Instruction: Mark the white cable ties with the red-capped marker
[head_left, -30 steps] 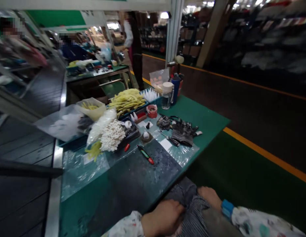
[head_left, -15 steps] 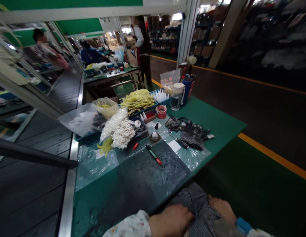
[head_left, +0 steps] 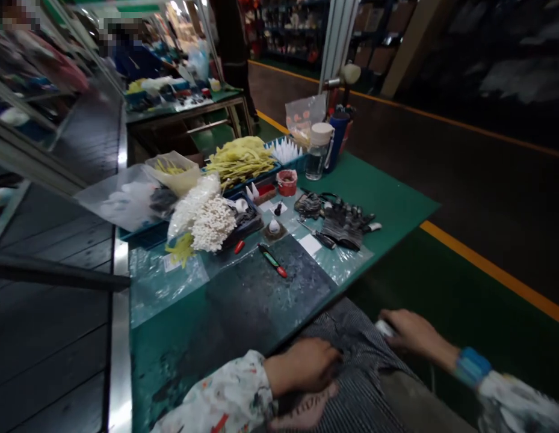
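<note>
"What's in the blue trays?"
"One holds yellow strips, another white cones."
"Anything held?"
"Right hand: closed round a white object beside the lap. Left hand: over the lap, grip unclear."

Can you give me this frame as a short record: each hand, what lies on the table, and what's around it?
Left hand: resting on the striped cloth over the lap; grip unclear
Right hand: holding a small white object, partly hidden
Table: green
Table, middle: pen-shaped tool
Table, right part: dark gloves
Table, far side: yellow strips, white-lidded bottle
Left of table: dark slatted surface
Background: person in blue
</note>
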The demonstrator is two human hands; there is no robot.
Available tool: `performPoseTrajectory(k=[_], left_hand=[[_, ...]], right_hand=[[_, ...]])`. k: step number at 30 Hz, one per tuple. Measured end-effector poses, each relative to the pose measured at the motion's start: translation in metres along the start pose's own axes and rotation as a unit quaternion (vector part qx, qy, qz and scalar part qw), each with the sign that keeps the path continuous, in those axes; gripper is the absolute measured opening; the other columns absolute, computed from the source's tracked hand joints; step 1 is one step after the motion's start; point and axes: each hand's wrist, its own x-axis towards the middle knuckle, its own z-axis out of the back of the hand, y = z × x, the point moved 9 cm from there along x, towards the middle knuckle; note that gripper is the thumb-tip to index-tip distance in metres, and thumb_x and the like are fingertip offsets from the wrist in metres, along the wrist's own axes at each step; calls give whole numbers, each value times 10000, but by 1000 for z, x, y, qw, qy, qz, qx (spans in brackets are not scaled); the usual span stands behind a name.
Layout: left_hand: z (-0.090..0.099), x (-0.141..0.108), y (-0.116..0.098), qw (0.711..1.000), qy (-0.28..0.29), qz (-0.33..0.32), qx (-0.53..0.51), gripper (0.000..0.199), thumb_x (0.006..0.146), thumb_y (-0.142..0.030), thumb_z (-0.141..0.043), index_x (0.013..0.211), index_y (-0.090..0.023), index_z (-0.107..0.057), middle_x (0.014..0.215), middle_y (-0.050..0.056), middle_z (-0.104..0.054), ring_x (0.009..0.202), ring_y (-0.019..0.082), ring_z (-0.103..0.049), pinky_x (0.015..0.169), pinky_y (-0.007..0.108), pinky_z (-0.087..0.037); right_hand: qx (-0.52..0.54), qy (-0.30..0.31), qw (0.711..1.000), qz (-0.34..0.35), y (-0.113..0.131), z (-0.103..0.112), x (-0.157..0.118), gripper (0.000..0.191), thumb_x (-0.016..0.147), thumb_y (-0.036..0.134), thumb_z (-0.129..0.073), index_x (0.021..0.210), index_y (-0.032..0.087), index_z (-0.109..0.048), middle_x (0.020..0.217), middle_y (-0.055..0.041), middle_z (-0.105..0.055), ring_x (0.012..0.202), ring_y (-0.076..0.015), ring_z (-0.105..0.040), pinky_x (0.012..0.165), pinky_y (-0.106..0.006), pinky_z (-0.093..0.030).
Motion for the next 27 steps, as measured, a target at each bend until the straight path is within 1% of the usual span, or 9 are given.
performPoseTrajectory(k=[4, 6, 9, 13, 18, 21, 23, 25, 27], left_hand=[[15, -4, -3, 998, -23, 4, -63, 374, 944, -198, -545, 1298, -121, -638, 1180, 156, -720, 1112, 309, -689, 982, 432, -567], [29, -6, -3, 988, -72, 3, -135, 373, 945, -152, -518, 1298, -132, -634, 1191, 138, -716, 1125, 275, -679, 1019, 418, -551], [49, -10, 4, 949, -155, 4, -274, 345, 966, -150, -497, 1288, -158, -622, 1170, 115, -698, 1102, 225, -663, 1037, 407, -537], [58, -13, 15, 848, -194, 22, -493, 430, 986, -286, -589, 1402, -212, -508, 1434, 154, -558, 1319, 257, -573, 1101, 454, -509], [82, -19, 15, 651, -205, 61, -728, 700, 933, -481, -724, 1510, -249, -402, 1605, 182, -421, 1382, 342, -556, 1129, 511, -492], [109, -16, 9, 559, -196, 60, -804, 805, 870, -644, -744, 1473, -188, -468, 1511, 213, -534, 1317, 369, -612, 1082, 484, -532], [121, -13, 8, 525, -185, 62, -828, 910, 776, -762, -756, 1394, -132, -535, 1417, 232, -607, 1270, 368, -647, 1053, 442, -558], [127, -13, 18, 519, -217, 81, -823, 886, 695, -707, -859, 1306, -126, -587, 1331, 202, -663, 1191, 321, -691, 1012, 386, -583], [130, -18, 34, 537, -288, 102, -786, 795, 646, -513, -972, 1261, -169, -604, 1261, 128, -700, 1093, 250, -719, 949, 333, -604]], right_hand=[[104, 36, 994, 29, -10, 40, -7, 394, 735, 384, -652, 1075, 190, -692, 992, -120, -757, 916, -294, -713, 793, -370, -519], [164, 34, 986, 19, -22, 65, -17, 485, 714, 447, -685, 1104, 160, -685, 903, -110, -747, 840, -276, -698, 707, -343, -515], [254, 5, 967, 32, -34, 106, -37, 603, 701, 536, -767, 1162, 158, -675, 988, -111, -744, 907, -263, -700, 759, -341, -558], [370, -72, 925, 46, -37, 145, -53, 573, 677, 494, -842, 1143, 196, -690, 1058, -94, -742, 918, -228, -705, 780, -338, -600], [489, -132, 851, 142, 2, 161, -46, 509, 661, 455, -905, 1064, 203, -723, 919, -46, -747, 740, -158, -687, 641, -265, -591], [451, -166, 850, 215, 35, 173, -48, 446, 728, 407, -893, 1092, 209, -729, 951, -43, -765, 772, -161, -715, 673, -265, -612], [366, -211, 862, 282, 60, 183, -58, 419, 780, 382, -872, 1135, 211, -728, 1033, -57, -774, 862, -184, -739, 749, -290, -630], [249, -240, 859, 379, 89, 188, -72, 365, 875, 338, -800, 1208, 221, -709, 1147, -71, -765, 1018, -210, -741, 879, -335, -626], [124, -260, 829, 479, 114, 182, -87, 329, 967, 263, -686, 1295, 247, -666, 1249, -69, -739, 1180, -216, -700, 1060, -412, -558]])
